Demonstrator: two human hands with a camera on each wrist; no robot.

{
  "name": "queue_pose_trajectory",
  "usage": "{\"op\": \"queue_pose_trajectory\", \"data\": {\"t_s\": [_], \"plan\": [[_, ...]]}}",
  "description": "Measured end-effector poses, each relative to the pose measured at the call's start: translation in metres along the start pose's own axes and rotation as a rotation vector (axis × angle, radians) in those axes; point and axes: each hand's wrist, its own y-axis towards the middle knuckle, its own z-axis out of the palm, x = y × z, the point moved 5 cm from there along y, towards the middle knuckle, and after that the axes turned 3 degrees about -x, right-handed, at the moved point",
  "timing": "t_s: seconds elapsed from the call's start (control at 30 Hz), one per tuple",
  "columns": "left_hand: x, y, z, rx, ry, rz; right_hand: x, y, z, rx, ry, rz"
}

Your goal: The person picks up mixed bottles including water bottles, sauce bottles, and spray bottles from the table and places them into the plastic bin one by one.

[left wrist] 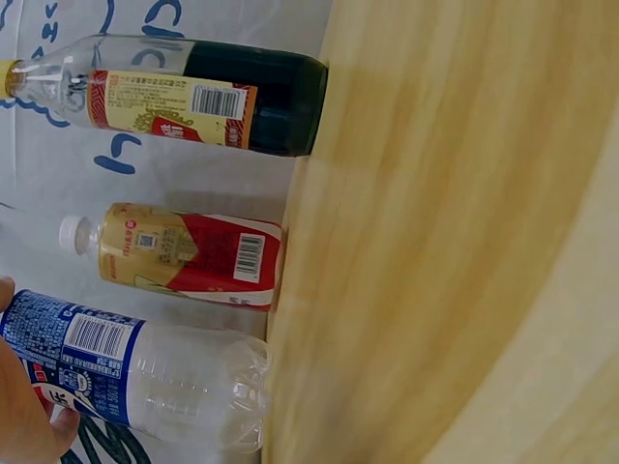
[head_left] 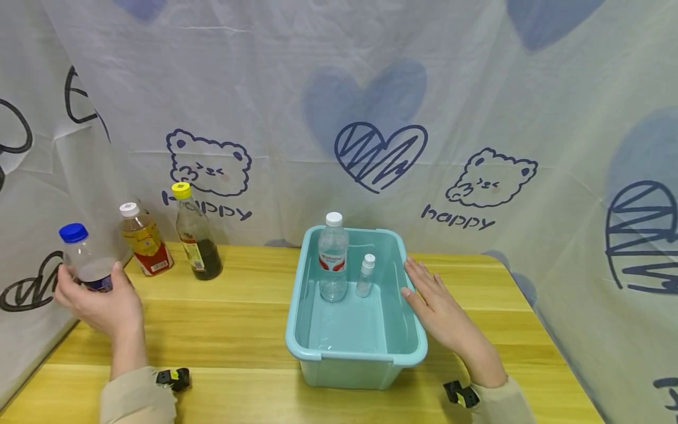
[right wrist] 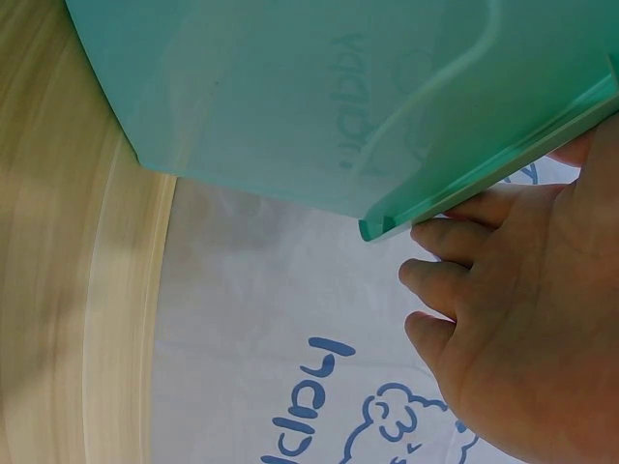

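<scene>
My left hand (head_left: 106,306) grips a clear plastic bottle (head_left: 91,259) with a blue cap at the far left, its fingers and thumb around the blue label (left wrist: 82,358). Whether that bottle's base touches the table, I cannot tell. My right hand (head_left: 450,321) rests its fairly straight fingers on the right rim of a teal plastic bin (head_left: 344,355). Inside the bin, a clear water bottle (head_left: 333,265) with a white cap stands upright. Beside it is a small clear bottle (head_left: 365,277), also white-capped.
Right of the held bottle stand a red-and-yellow labelled drink bottle (head_left: 147,241) with a white cap and a dark-liquid glass bottle (head_left: 198,241) with a yellow cap. A printed cloth (head_left: 286,118) hangs behind the wooden table (head_left: 238,330).
</scene>
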Motion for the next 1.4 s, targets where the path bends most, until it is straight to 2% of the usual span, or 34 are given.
{"op": "queue_pose_trajectory", "data": {"t_s": [0.17, 0.3, 0.57, 0.7, 0.83, 1.03, 1.27, 1.4], "plan": [[-0.005, -0.002, 0.003, 0.024, -0.015, 0.045, 0.000, -0.001, 0.000, 0.001, 0.002, 0.001], [-0.009, -0.007, 0.007, 0.034, -0.013, 0.055, 0.000, -0.001, 0.000, 0.000, 0.001, 0.000], [-0.024, -0.021, 0.015, 0.012, -0.032, 0.142, 0.000, -0.001, 0.000, 0.000, 0.004, -0.002], [-0.031, -0.028, 0.018, 0.021, -0.052, 0.151, 0.000, -0.001, 0.000, 0.001, 0.003, 0.002], [-0.039, -0.035, 0.021, 0.036, -0.087, 0.188, 0.000, -0.001, 0.000, 0.002, 0.000, 0.006], [-0.056, -0.048, 0.022, 0.072, -0.130, 0.276, 0.000, -0.001, 0.001, 0.003, 0.001, 0.008], [-0.074, -0.061, 0.024, 0.127, -0.185, 0.331, -0.001, 0.000, 0.000, 0.005, 0.004, 0.016], [-0.083, -0.072, 0.026, 0.180, -0.216, 0.370, -0.001, 0.000, 0.001, 0.007, 0.005, 0.017]]}}
